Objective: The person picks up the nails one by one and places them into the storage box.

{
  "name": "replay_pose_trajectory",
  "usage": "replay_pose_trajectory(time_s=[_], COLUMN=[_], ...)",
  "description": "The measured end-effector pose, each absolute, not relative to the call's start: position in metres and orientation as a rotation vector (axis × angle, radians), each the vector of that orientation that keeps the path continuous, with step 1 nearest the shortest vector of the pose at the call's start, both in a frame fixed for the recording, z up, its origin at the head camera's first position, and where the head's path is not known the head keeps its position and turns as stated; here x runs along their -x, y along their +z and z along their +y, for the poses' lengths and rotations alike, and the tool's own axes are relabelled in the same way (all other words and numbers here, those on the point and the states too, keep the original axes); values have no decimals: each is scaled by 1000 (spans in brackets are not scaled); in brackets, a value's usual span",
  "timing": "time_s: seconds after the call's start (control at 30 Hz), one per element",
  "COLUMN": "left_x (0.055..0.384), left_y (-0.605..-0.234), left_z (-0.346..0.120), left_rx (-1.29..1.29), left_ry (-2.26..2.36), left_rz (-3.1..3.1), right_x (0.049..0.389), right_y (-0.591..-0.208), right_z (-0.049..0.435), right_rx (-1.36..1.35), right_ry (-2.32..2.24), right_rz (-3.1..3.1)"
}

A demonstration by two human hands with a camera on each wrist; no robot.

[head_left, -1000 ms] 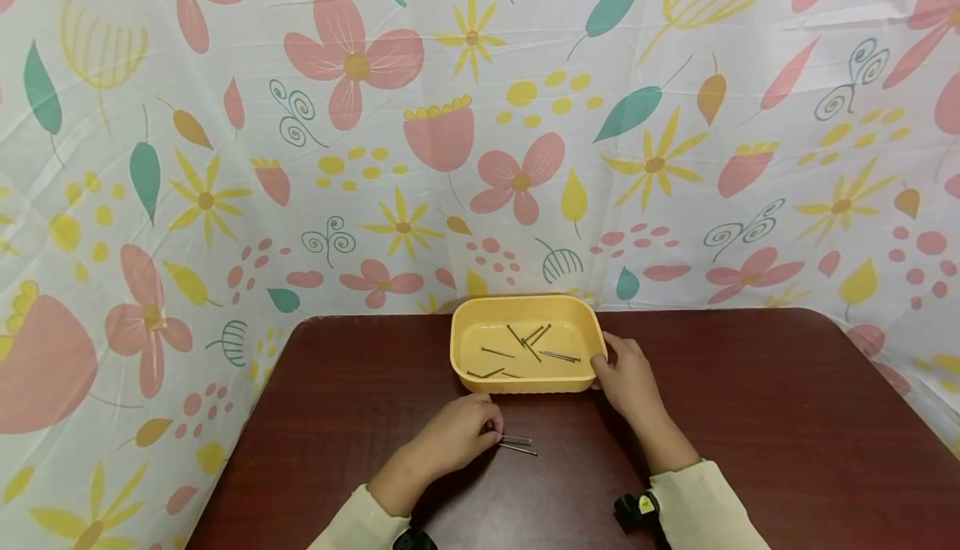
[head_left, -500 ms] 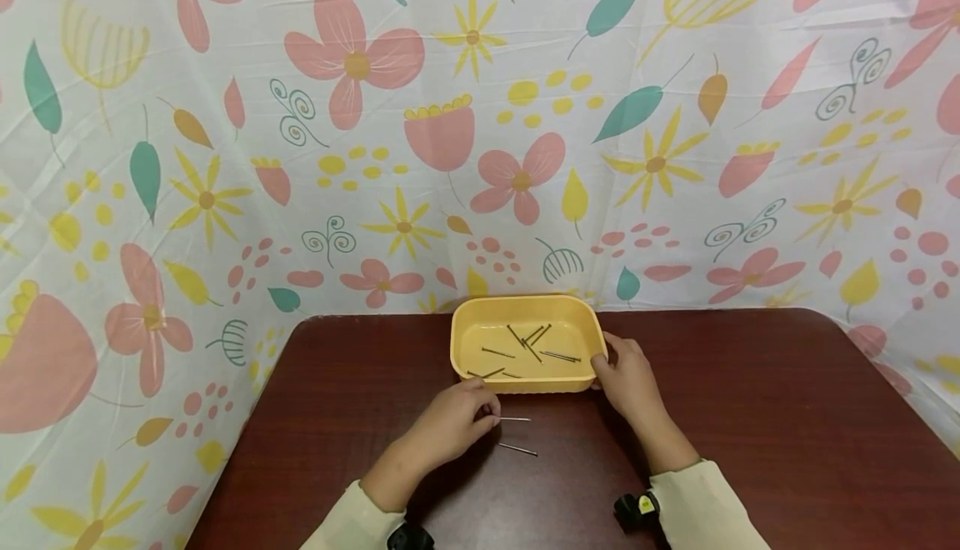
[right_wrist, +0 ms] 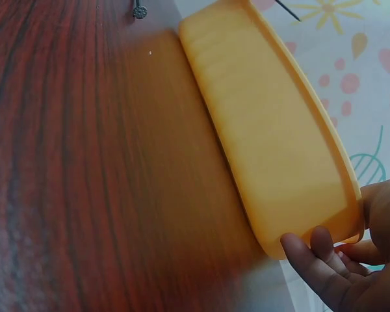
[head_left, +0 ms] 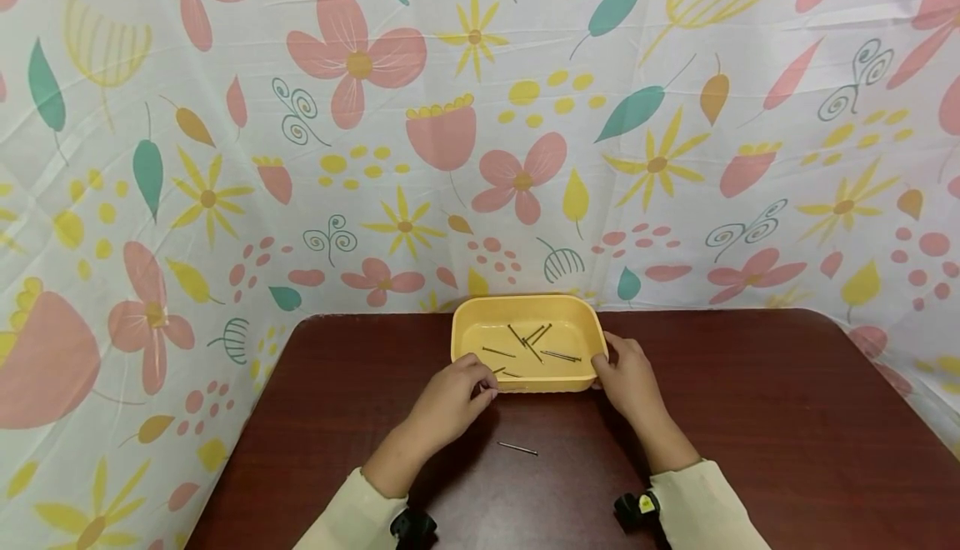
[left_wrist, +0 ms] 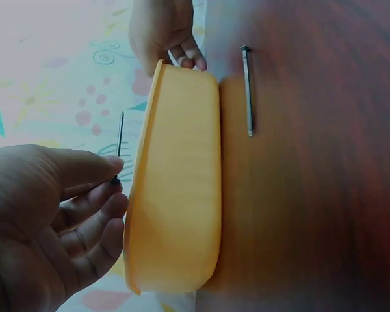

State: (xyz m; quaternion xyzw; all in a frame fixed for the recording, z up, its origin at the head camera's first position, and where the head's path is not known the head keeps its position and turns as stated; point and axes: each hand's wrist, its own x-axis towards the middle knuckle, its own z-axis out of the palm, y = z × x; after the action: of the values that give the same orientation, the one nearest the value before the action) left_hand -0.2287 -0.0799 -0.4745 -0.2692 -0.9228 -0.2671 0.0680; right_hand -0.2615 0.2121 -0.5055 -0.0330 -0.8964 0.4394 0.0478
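A yellow plastic tray (head_left: 551, 385) stands at the back of the table, with several nails (head_left: 561, 357) scattered on its floor. My left hand (head_left: 444, 404) is at the tray's front left rim. In the left wrist view its thumb and forefinger pinch a nail (left_wrist: 120, 146) near the head, the point sticking out past the fingers, level with the rim. My right hand (head_left: 630, 379) grips the tray's right end, thumb at the rim and fingers against the outer wall (right_wrist: 266, 130). One loose nail (head_left: 517, 448) lies on the table in front of the tray.
The dark reddish wooden table (head_left: 780, 417) meets a flower-printed cloth (head_left: 517, 75) right behind the tray. Black wrist bands with cameras (head_left: 636, 511) sit at both sleeves, low over the table.
My left hand has lifted one of two nails off the table and carried it away from me to the tray's front rim. The right hand and tray have stayed put.
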Motion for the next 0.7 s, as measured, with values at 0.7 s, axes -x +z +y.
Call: replay_pose_trajectory(time_s=[0.7], left_x=[259], left_y=[-465], left_z=[-72], left_rx=[660], left_ry=[-846], left_rz=[-2702], right_x=[262], right_y=[-506], right_z=[214], right_rx=[96], right_ry=[1345], right_rz=[-2735])
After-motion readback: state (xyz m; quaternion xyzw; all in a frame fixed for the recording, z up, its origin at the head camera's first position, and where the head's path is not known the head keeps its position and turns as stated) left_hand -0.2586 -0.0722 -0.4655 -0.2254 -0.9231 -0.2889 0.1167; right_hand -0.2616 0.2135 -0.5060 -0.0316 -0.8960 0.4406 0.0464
